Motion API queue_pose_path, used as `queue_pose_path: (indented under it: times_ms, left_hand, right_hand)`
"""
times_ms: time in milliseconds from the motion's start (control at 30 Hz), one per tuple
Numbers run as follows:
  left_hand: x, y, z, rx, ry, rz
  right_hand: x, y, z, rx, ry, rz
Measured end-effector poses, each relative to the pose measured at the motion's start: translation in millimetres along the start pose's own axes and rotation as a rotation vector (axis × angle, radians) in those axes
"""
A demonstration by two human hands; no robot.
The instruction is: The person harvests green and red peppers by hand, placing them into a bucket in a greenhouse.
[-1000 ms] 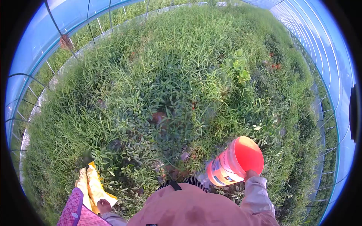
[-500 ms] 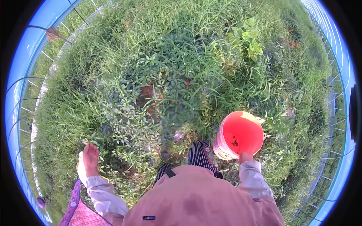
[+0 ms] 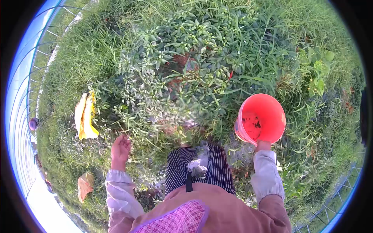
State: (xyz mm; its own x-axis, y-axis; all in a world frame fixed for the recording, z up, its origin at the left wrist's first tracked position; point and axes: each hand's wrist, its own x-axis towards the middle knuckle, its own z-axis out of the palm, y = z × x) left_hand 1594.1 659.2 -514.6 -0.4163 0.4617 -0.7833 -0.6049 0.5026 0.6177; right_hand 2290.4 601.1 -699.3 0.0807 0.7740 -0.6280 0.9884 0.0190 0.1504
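My right hand (image 3: pixel 263 146) grips the near rim of a red bucket (image 3: pixel 272 116), which is tilted so its inside faces me. A few dark bits lie on the bucket's bottom. My left hand (image 3: pixel 121 149) is among green leaves and grass, palm partly up, with the fingers loosely curled and nothing visible in them. Leafy plants (image 3: pixel 155 81) stand in front of me, with a small red pod (image 3: pixel 230 75) among the leaves. Beyond my left hand lies a crumpled yellow and white sheet or bag (image 3: pixel 86 116).
Tall grass (image 3: pixel 81 58) surrounds the plants. A brown-orange scrap (image 3: pixel 86 186) lies in the grass at lower left. Pink checked cloth (image 3: pixel 175 219) hangs at my front. A curved wall of plastic film with ribs (image 3: pixel 19 116) runs along the left.
The view has shifted and turned. My left hand has come closer to my body, away from the yellow and white sheet, and its fingers have curled. The bucket stays in my right hand.
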Motion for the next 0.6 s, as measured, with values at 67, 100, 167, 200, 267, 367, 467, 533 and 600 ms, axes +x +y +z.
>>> queue_pose_path:
  times_ms: [67, 100, 167, 200, 267, 367, 467, 533, 600]
  left_hand:
    - [21.0, -33.7, 34.5, 0.117, -0.17, 0.013]
    - [29.5, -52.2, 57.3, 0.168, -0.117, 0.037]
    - [56.4, -87.3, 86.9, 0.309, -0.199, 0.041]
    - [72.7, -106.6, 99.1, 0.376, -0.237, 0.073]
    - [106.8, -143.3, 115.1, 0.439, -0.269, 0.093]
    - [157.2, -179.9, 143.2, 0.709, -0.342, 0.453]
    - [216.2, -196.6, 179.4, 0.678, -0.424, 0.86]
    - [240.6, -195.0, 216.0, 0.83, -0.523, 0.963]
    - [260.3, -203.9, 244.5, 1.247, -0.809, 1.293]
  right_hand:
    - [22.8, -2.3, 12.0, -0.014, 0.027, 0.003]
    - [35.2, -1.2, 24.0, -0.02, 0.012, -0.028]
    - [54.7, -1.7, 51.3, 0.001, 0.081, -0.062]
    - [63.9, -5.1, 62.0, 0.036, 0.162, -0.063]
    - [84.7, -15.6, 78.2, 0.078, 0.123, -0.048]
    - [105.9, -7.2, 110.9, 0.047, 0.058, -0.022]
    - [94.8, 22.0, 171.7, 0.078, 0.155, -0.171]
    - [90.1, 13.4, 178.0, 0.068, 0.154, -0.251]
    - [83.4, -16.3, 159.1, 0.149, 0.206, -0.194]
